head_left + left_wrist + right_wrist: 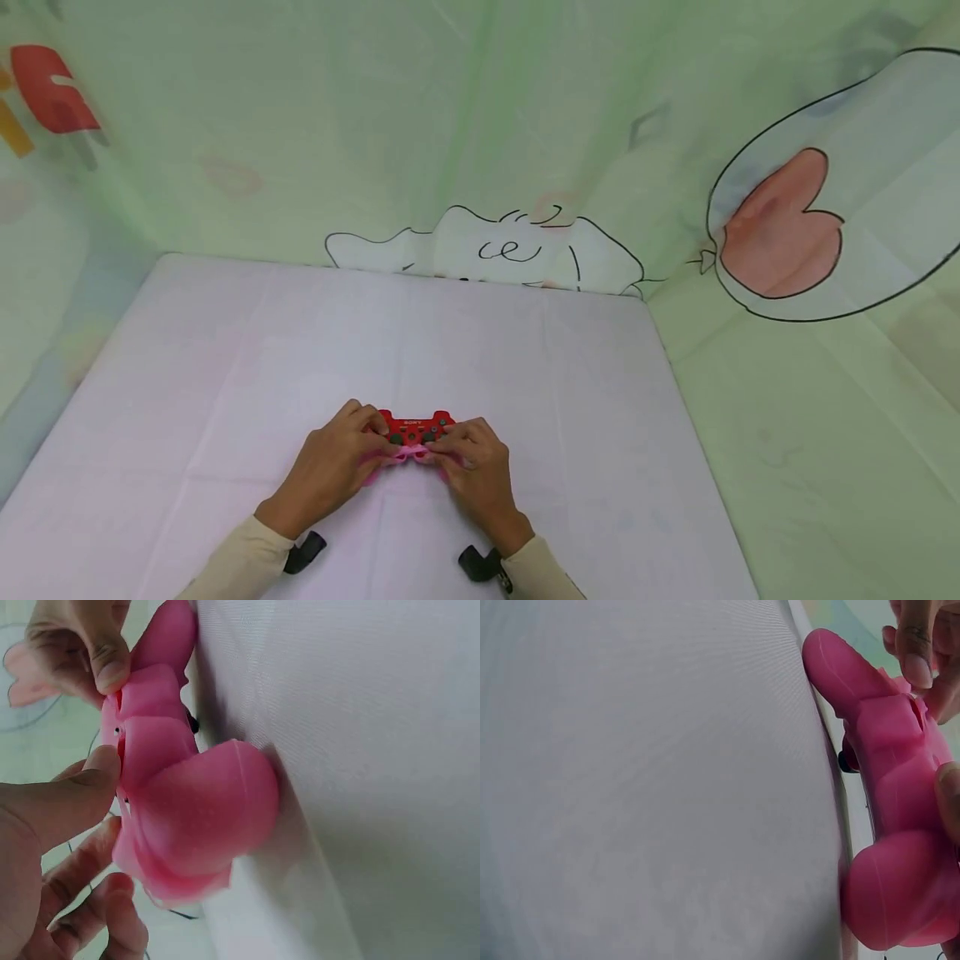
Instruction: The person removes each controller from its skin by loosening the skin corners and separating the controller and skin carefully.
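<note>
A red game controller, marked SONY, lies between the two hands over the white tabletop. A soft pink controller cover wraps its near side and grips; its rounded grip ends show in the left wrist view as pink cover. My left hand pinches the cover's edge at the left, thumb on the rim. At the right, my right hand pinches the same edge between thumb and fingers. The right wrist view shows the pink cover from below. Much of the controller is hidden by hands and cover.
The table carries a white cloth with fold lines. Behind it and at both sides hang pale green curtains printed with cartoon drawings. A black wrist-worn piece sits at the left cuff, another black piece at the right.
</note>
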Action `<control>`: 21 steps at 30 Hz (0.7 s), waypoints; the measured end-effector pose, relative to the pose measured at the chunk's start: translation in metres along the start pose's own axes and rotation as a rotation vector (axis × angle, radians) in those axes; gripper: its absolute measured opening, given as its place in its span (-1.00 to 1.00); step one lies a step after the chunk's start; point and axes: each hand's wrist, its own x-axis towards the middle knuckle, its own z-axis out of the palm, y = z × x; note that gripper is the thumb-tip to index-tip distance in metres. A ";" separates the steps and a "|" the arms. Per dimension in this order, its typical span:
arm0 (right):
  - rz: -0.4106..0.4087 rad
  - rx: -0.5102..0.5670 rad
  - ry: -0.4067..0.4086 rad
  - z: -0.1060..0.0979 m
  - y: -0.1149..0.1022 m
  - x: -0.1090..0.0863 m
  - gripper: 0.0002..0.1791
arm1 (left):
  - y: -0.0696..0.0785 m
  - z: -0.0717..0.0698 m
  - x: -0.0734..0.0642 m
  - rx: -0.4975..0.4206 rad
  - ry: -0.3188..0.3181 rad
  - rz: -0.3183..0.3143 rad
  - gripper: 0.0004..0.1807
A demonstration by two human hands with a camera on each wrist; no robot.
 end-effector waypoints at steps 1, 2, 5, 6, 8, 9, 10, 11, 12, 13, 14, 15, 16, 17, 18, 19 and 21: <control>0.000 0.014 -0.001 -0.001 0.000 0.000 -0.77 | 0.000 0.001 -0.001 0.006 0.017 0.011 -0.82; -0.003 0.029 -0.002 -0.002 0.000 0.001 -0.76 | -0.001 0.002 -0.002 0.007 0.031 0.017 -0.81; -0.007 0.087 -0.013 -0.005 0.002 0.002 -0.74 | -0.005 0.004 -0.005 -0.017 0.069 0.008 -0.76; -0.005 0.109 -0.019 -0.006 0.002 0.003 -0.73 | -0.007 0.005 -0.007 -0.036 0.082 -0.004 -0.75; 0.007 0.128 -0.033 -0.006 0.003 0.001 -0.70 | -0.011 0.007 -0.010 -0.086 0.100 -0.043 -0.71; 0.021 0.129 -0.038 -0.006 0.004 0.000 -0.67 | -0.012 0.008 -0.012 -0.119 0.109 -0.065 -0.68; 0.044 0.126 -0.045 -0.007 0.005 -0.001 -0.64 | -0.014 0.009 -0.013 -0.150 0.120 -0.088 -0.64; 0.074 0.120 -0.054 -0.008 0.005 -0.001 -0.60 | -0.014 0.010 -0.014 -0.176 0.130 -0.111 -0.60; 0.103 0.108 -0.058 -0.009 0.005 -0.001 -0.57 | -0.015 0.010 -0.015 -0.198 0.137 -0.127 -0.57; 0.127 0.093 -0.064 -0.010 0.006 -0.001 -0.53 | -0.015 0.012 -0.016 -0.213 0.142 -0.143 -0.52; 0.153 0.077 -0.073 -0.012 0.006 -0.001 -0.49 | -0.014 0.013 -0.016 -0.225 0.149 -0.156 -0.49; 0.174 0.067 -0.083 -0.013 0.007 0.000 -0.45 | -0.014 0.015 -0.017 -0.234 0.159 -0.167 -0.45; 0.195 0.063 -0.097 -0.015 0.008 0.000 -0.42 | -0.014 0.016 -0.018 -0.234 0.167 -0.178 -0.42; 0.210 0.066 -0.110 -0.016 0.009 0.000 -0.38 | -0.014 0.018 -0.019 -0.233 0.170 -0.188 -0.39; 0.222 0.083 -0.123 -0.017 0.010 -0.001 -0.33 | -0.014 0.020 -0.020 -0.233 0.174 -0.198 -0.36; 0.236 0.105 -0.141 -0.017 0.011 -0.002 -0.26 | -0.015 0.022 -0.021 -0.230 0.176 -0.213 -0.33; 0.292 0.169 -0.188 -0.018 0.014 -0.005 -0.15 | -0.016 0.025 -0.024 -0.235 0.179 -0.248 -0.27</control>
